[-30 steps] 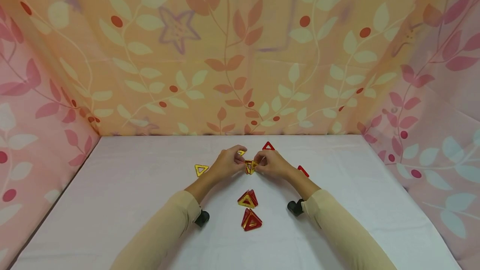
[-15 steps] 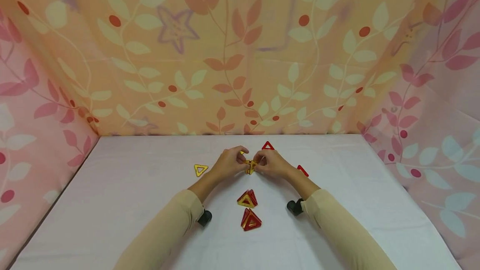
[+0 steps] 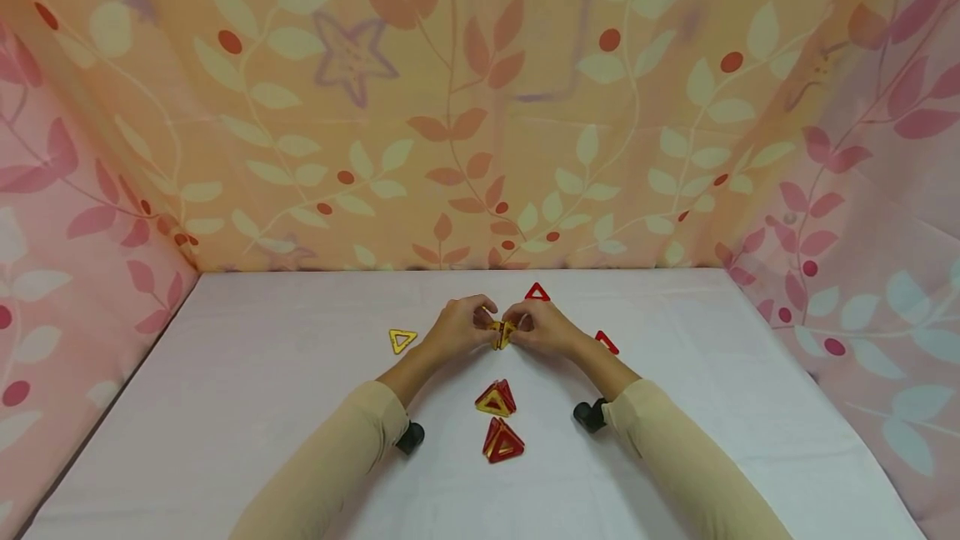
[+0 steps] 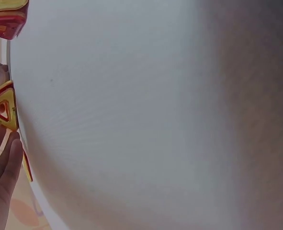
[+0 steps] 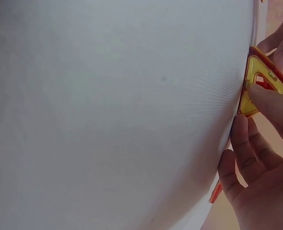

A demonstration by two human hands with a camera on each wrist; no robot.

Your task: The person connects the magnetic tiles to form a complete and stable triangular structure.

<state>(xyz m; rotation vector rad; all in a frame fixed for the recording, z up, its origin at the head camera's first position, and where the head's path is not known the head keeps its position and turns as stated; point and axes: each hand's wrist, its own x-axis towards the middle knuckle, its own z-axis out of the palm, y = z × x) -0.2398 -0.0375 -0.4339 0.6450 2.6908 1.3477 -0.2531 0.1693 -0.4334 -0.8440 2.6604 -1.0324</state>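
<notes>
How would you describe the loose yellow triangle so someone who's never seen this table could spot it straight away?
On the white tablecloth, find the left hand, towards the far edge. Just to its left lies a hollow yellow triangle, apart from the built pieces. Its colour sets it apart from the two loose red triangles by the right hand and forearm.

Red and yellow on a white tabletop (image 3: 300, 407)
Around the yellow-and-red piece (image 3: 501, 335): yellow triangle (image 3: 402, 332) at nine o'clock, red triangle (image 3: 609, 342) at three, red-and-yellow pyramid (image 3: 503, 441) at six, leaf-patterned orange curtain (image 3: 480, 107) at twelve.
</notes>
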